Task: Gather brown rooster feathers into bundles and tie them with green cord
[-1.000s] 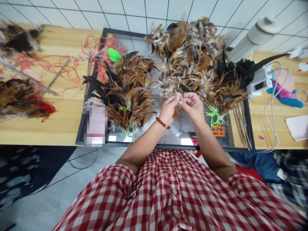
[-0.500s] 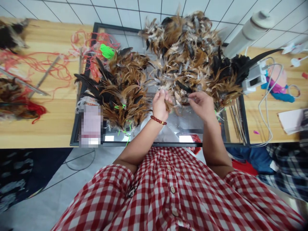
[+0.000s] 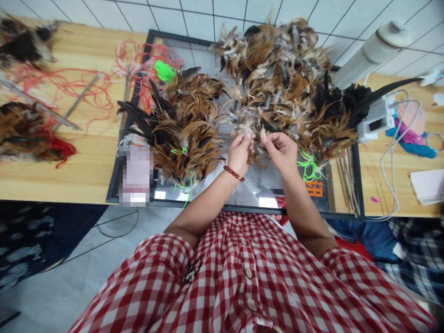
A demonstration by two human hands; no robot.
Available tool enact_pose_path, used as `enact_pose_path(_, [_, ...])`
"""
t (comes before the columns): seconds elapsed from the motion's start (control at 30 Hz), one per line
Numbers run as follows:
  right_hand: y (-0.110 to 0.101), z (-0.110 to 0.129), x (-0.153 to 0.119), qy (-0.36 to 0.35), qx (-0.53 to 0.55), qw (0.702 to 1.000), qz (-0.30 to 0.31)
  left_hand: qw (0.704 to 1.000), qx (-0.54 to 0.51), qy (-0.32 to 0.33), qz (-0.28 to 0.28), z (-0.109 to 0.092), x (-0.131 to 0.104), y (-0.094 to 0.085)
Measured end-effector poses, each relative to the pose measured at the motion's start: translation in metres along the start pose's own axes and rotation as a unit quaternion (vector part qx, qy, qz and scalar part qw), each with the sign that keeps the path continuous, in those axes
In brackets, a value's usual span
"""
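A big pile of loose brown, grey and black feathers (image 3: pixel 277 88) lies on a black-framed glass panel (image 3: pixel 222 203). At its front edge my left hand (image 3: pixel 239 152), with a bead bracelet at the wrist, is closed in a pinch on some feathers. My right hand (image 3: pixel 283 152) pinches a small pale feather (image 3: pixel 263 133) between thumb and fingertips, a short way right of the left hand. To the left lies a bundle of brown and black feathers (image 3: pixel 189 125) with bright green ties. Green string (image 3: pixel 308 167) lies just right of my right wrist.
A white bottle (image 3: pixel 371 55) stands at the back right, near a white charger block (image 3: pixel 379 120) and cable. Thin sticks (image 3: pixel 348 185) lie on the panel's right. Red string (image 3: pixel 83 95), metal rods and more feathers cover the left of the wooden table (image 3: pixel 86 180).
My right hand has moved left, closer to the left hand, and its fingers have come together on a pale feather. The green string beside it shows more. The whole view has shifted slightly.
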State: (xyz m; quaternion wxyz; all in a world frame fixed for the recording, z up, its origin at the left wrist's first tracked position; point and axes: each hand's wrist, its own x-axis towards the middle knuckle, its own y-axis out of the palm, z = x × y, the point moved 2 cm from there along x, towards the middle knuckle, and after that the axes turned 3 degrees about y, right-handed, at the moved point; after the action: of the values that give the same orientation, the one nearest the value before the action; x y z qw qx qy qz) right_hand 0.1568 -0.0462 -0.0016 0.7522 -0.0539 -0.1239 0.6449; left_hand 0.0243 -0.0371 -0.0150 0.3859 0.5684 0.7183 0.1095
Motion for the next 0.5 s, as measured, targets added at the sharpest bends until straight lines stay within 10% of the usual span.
enact_pose_path(0.5, [0.021, 0.002, 0.0, 0.126, 0.18, 0.976, 0.011, 0.995, -0.013, -0.038, 0.086, 0.003, -0.009, 0.006])
